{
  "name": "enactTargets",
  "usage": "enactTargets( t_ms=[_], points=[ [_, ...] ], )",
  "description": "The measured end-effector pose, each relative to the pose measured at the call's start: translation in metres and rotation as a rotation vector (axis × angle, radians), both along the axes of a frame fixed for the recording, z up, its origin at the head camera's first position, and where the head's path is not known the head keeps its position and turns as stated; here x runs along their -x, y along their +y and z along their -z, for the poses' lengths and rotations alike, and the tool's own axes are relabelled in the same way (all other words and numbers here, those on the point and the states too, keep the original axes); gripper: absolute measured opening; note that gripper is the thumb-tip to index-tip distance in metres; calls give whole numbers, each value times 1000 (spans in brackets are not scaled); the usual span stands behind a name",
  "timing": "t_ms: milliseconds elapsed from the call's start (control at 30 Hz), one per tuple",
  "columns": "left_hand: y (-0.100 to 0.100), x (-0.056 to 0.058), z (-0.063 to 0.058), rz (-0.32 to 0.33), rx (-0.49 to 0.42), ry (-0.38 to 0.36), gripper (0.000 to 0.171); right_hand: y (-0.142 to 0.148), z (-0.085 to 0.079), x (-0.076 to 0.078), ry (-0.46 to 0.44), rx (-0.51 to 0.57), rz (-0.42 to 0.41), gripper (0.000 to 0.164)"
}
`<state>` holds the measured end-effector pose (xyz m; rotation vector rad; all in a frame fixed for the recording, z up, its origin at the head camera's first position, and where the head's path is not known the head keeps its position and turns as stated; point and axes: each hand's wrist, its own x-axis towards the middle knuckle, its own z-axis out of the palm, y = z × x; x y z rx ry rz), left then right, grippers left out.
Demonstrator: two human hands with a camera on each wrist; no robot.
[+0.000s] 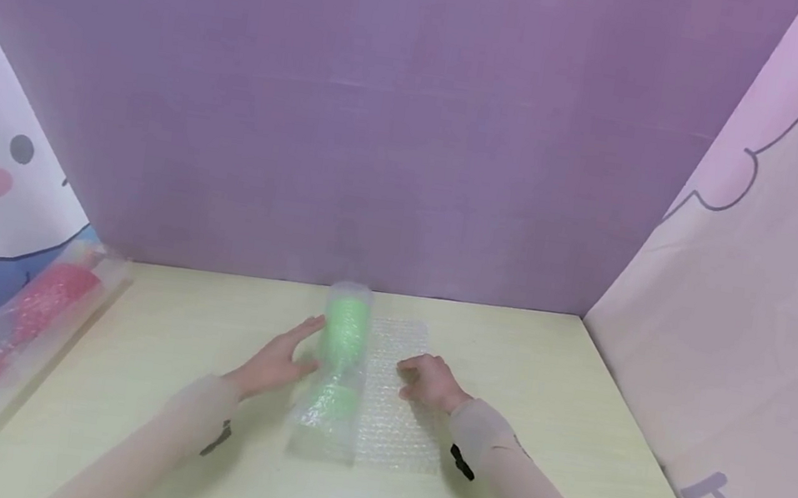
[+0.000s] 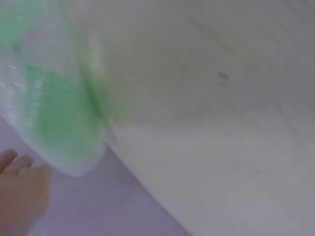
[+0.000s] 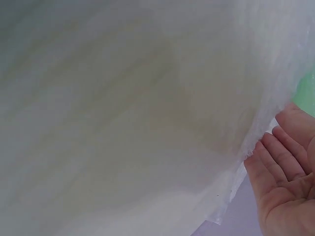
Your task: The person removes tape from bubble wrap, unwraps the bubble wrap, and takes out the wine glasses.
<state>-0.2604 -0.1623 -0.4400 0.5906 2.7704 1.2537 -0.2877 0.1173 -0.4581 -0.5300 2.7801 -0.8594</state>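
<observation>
On the table, a green object, thick toward both ends and narrower between, lies wrapped in clear bubble wrap. The loose part of the wrap spreads flat to its right. My left hand is at the green bundle's left side, fingers extended and fingertips close to it. In the left wrist view, the green bundle appears just above that hand. My right hand is over the loose wrap. The right wrist view shows its relaxed fingers at the wrap's edge, thumb apart from them.
A red object in bubble wrap lies along the table's left edge. A purple panel stands behind the table. Printed panels rise on both sides, the right one with a flower and letters.
</observation>
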Motion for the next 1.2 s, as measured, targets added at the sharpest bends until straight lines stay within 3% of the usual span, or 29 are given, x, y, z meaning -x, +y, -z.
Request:
enactTargets(
  t_ms=[200,367,533,767,1200],
  points=[
    [15,-35,-28,114,-10,29,65,-1,-1,0,-35,25,8,55],
    [30,-56,-39,197,119,7,67,0,-3,2,-59,43,20,61],
    [36,-66,-39,218,240,-1,72,0,-2,1,-45,45,7,61],
    [32,-73,-34,205,334,73,78,1,0,0,-49,88,17,60],
    [16,-84,-19,151,308,152,85,3,2,0,-102,147,23,58]
  ],
)
